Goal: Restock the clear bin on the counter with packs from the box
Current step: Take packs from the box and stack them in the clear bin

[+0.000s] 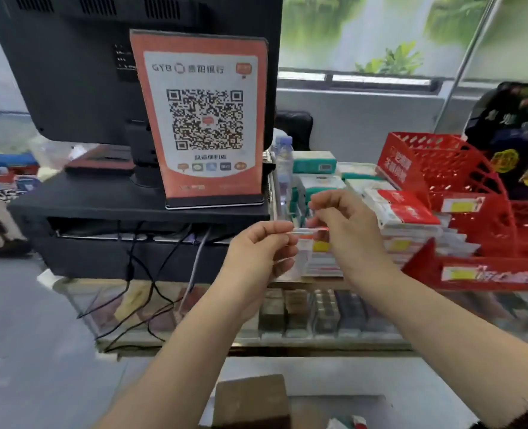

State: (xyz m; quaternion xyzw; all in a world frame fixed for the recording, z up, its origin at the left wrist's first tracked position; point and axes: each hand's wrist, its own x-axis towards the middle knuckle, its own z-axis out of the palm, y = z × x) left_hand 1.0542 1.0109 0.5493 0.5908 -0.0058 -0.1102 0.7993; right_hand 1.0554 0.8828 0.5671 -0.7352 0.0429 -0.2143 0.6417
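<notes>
1. Our left hand (262,252) pinched the left end of a thin clear-wrapped pack (306,231), edge-on above the desk (318,343).
2. Our right hand (349,230) closed its fingers on the other end; we judged the pack light, slick and bendable, best held by its edges.
3. The clear bin (282,209) stood just beyond.

Small shop: QR payment sign (205,119), till monitor (70,63), stocked counter (318,342).

Over the glass counter (334,346), the left hand (256,255) and right hand (349,233) pinch the two ends of a thin clear strip (303,231). Behind them stand stacked red-and-white packs (405,212), with a QR-code sign (205,119) to the left and red baskets (461,181) to the right.
</notes>
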